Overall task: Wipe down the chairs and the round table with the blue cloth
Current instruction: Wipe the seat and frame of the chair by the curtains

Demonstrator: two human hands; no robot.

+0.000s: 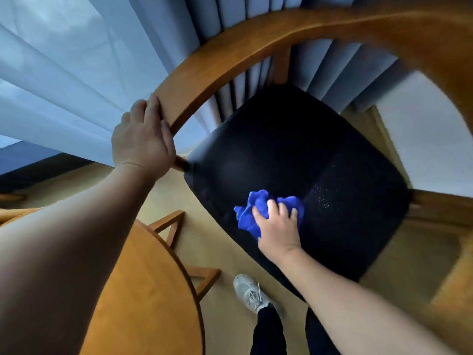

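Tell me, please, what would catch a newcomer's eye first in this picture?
The bright blue cloth, bunched under the right hand on the black seat, stands out at centre. At left, the left hand grips the curved wooden rail, and the round table fills the lower left.

The left forearm (76,226) is bare and comes in from the near left, rising toward the far middle, with its wrist nearly straight. The left hand (143,139) shows its back to the camera. Its fingers are curled over the top edge of the chair rail (204,73) and grip it. The right forearm (358,303), also bare, enters from the near right and slants toward the far left. The right hand (277,226) is palm down with its knuckles raised. Its fingers are spread and bent into the bunched blue cloth (245,216), which lies under the palm and shows at the hand's left and far sides.
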